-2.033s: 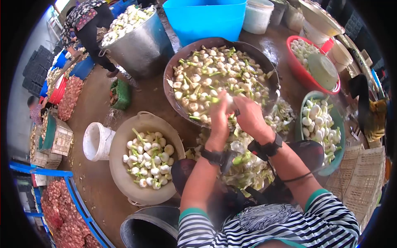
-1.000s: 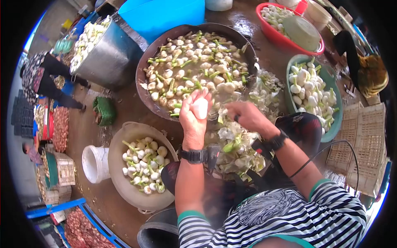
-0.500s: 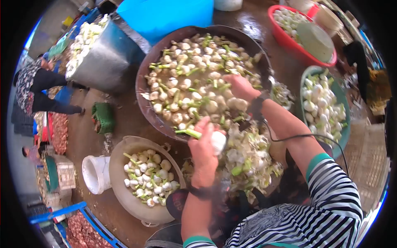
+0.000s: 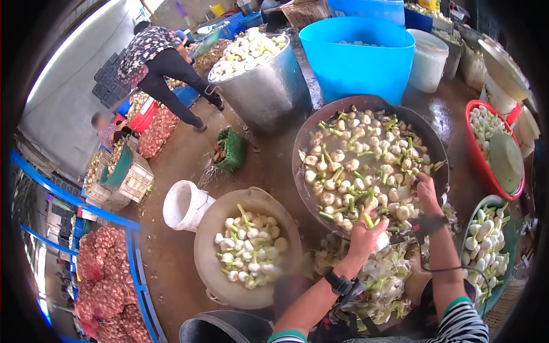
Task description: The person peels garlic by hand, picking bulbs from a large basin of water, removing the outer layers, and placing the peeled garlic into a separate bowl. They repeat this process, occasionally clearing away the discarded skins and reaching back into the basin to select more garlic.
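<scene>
Bulb, white with a green stem, sits in the left hand at the near rim of the wide dark pan, the fingers closed around it. The right hand reaches over the right part of that rim, fingers bent toward the bulbs in the pan; whether they pinch anything cannot be told. Peelings lie piled against the pan's near side, below the hands, so room there is tight; wet floor shows more widely to the left, around the beige basin and the white pail. The pan holds murky water crowded with stemmed bulbs, and the beige basin holds cleaner white ones. Beyond the pan, the steel pot is heaped above its rim with bulbs, near the blue tub, where pale contents show inside. To the right, the red basin holds bulbs and a pale green bowl, near the green basin of bulbs. A person bends at upper left. Any marking on the dark wristband of the left arm is too small to read.
</scene>
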Tool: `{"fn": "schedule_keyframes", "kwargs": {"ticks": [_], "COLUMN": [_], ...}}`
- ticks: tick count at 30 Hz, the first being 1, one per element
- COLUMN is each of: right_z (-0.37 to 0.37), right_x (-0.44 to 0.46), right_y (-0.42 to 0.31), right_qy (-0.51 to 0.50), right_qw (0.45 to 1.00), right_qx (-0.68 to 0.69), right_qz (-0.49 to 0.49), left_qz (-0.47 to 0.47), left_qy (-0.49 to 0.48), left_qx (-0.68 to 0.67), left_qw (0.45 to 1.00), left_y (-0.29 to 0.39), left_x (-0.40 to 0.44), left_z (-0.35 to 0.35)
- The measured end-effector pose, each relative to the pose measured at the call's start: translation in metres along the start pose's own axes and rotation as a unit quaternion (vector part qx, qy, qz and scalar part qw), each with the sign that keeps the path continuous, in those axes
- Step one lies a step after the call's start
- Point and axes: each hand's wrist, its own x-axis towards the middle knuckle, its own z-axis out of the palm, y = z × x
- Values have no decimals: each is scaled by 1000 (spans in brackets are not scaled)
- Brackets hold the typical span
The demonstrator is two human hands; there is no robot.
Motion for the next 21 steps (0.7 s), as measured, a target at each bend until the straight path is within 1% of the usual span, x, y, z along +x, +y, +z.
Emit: {"fn": "schedule_keyframes", "kwargs": {"ticks": [1, 2, 3, 4, 5, 6, 7, 9, 10, 11, 13, 14, 17, 18, 21], "right_z": [7, 14, 23, 30, 36, 42, 49, 54, 54, 61, 73, 72, 56, 54, 40], "right_x": [-40, -56, -78, -96, -107, -123, -135, -154, -160, -159, -161, -166, -173, -177, -174], "right_y": [-44, -54, -67, -73, -64, -68, -75, -85, -90, -78, -64, -65, -65, -67, -64], "right_qy": [-39, -61, -64, -83, -88, -71, -53, -65, -72, -34, 14, 9, -60, -72, -123], "right_qw": [992, 987, 988, 985, 984, 980, 974, 975, 975, 989, 983, 982, 977, 974, 974], "right_qx": [122, 148, 138, 148, 156, 187, 220, 213, 207, 135, 169, 174, 194, 208, 169], "right_qz": [-11, 7, -15, 6, 9, 7, 5, -15, -27, -38, -73, -80, -56, -48, -87], "left_qz": [43, 81, 119, 76, 31, 83, 132, 222, 269, 292, 332, 320, 278, 243, 259], "left_qy": [-9, -18, -25, -58, -90, -104, -78, -22, -2, 1, 9, -14, -57, -68, -94], "left_qx": [37, 71, 104, 87, 69, 121, 195, 338, 372, 395, 441, 426, 409, 407, 375], "left_qw": [998, 994, 987, 992, 993, 984, 969, 914, 888, 871, 834, 846, 867, 878, 885], "left_y": [-3, -13, -24, -19, -14, -7, -2, 3, 0, 1, 6, 12, 30, 33, 23], "left_x": [-1, 4, 8, 5, 1, -4, -8, -18, -19, -21, -25, -27, -37, -36, -30], "left_z": [3, 1, -1, 0, 0, 1, 1, -1, -2, 0, 2, 1, 0, -1, -7]}}
